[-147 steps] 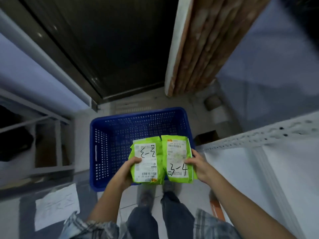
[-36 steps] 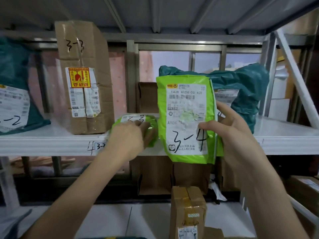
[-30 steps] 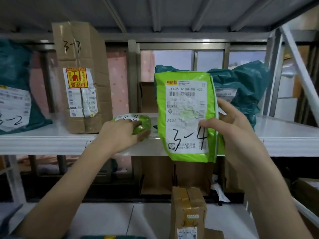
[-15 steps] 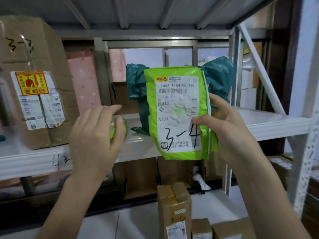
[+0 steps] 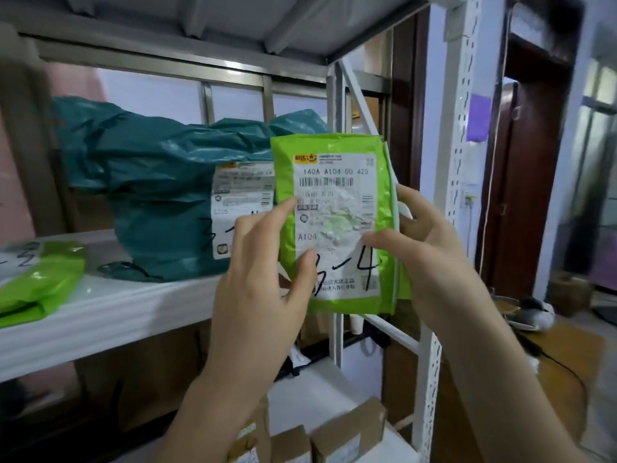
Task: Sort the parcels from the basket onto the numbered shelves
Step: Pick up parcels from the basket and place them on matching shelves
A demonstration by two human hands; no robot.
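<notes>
Your right hand [image 5: 430, 262] grips the green parcel [image 5: 337, 225] by its right edge, thumb curled across the front of the label just above the handwritten "3-4", the other fingers [image 5: 409, 202] wrapped behind the edge. Your left hand [image 5: 263, 282] pinches the parcel's left side: the thumb lies on the lower left of the label and the index finger reaches up along the left margin, fingertip on the green wrapper beside the barcode area. Between the two hands the parcel stands upright, label facing you, held in the air in front of the shelf rather than resting on it.

Just behind and left of the parcel, a bulky teal bag [image 5: 160, 202] sits on the white shelf [image 5: 110, 315]; its white label is partly hidden by the parcel and your left fingers, and a handwritten "3" shows on it, the rest covered. Further left on the same shelf lies a second green parcel [image 5: 36, 282], flat, with handwriting on its label that is too blurred to read surely.

A white perforated upright [image 5: 457, 162] of the rack stands just right of the held parcel. Below, on the lower shelf, several small cardboard boxes [image 5: 347, 432] stand side by side.
</notes>
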